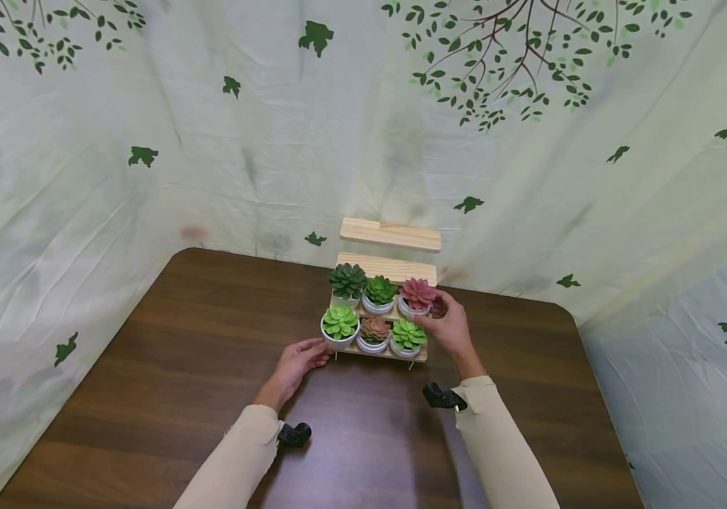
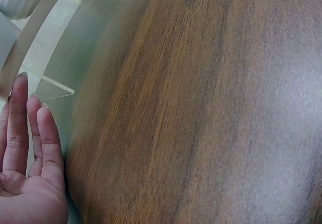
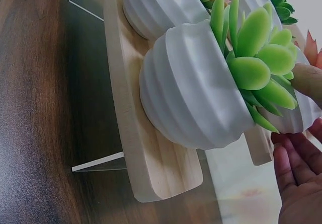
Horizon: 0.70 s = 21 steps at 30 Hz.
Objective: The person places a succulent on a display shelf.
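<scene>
A tiered wooden stand (image 1: 415, 356) bears several potted succulents in two rows. My right hand (image 1: 451, 326) grips the white pot of the pink succulent (image 1: 418, 293) at the right end of the upper row, thumb on one side and fingers on the other. Just below it sits a light green succulent (image 3: 261, 58) in a ribbed white pot (image 3: 196, 88). My left hand (image 1: 299, 362) lies beside the stand's front left corner, fingers (image 2: 19, 128) extended and nearly straight, close under another light green succulent (image 1: 340, 322). A reddish-brown succulent (image 1: 374, 330) stands mid front row; two darker green ones (image 1: 347, 281) fill the upper row.
Two bare wooden shelves (image 1: 395, 235) rise behind the plants at the back. Clear supports (image 3: 98, 162) hold the stand above the brown table (image 1: 210, 339). A leaf-printed cloth (image 1: 274, 155) hangs directly behind the table's far edge.
</scene>
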Motion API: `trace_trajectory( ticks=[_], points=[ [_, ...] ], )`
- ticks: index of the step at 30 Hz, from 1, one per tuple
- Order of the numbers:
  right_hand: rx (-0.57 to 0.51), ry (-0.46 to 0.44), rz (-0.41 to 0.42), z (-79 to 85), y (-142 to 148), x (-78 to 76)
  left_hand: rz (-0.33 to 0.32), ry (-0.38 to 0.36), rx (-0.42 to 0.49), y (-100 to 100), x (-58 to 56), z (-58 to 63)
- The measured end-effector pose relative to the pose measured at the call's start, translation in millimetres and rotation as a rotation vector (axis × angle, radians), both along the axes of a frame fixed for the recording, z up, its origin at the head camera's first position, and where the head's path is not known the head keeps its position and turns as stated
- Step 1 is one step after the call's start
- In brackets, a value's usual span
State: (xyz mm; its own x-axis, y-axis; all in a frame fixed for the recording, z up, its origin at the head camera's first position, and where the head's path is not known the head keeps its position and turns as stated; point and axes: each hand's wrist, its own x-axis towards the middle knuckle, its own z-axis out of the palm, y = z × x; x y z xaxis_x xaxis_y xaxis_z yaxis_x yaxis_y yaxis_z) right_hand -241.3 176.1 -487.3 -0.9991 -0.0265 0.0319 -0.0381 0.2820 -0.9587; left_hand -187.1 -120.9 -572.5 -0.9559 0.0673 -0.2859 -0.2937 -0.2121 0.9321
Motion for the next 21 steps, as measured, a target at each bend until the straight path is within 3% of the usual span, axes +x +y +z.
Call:
trace_trajectory(
  ticks=[15, 21],
  points=[
    [-0.059, 0.049, -0.014, 0.2, 11.7, 9.2, -0.019, 0.002, 0.005, 1.9, 0.7, -0.6],
    [-0.028, 0.074, 0.038, 0.7, 24.3, 15.0, -0.034, 0.021, -0.078, -4.0, 0.5, 2.5]
  ],
)
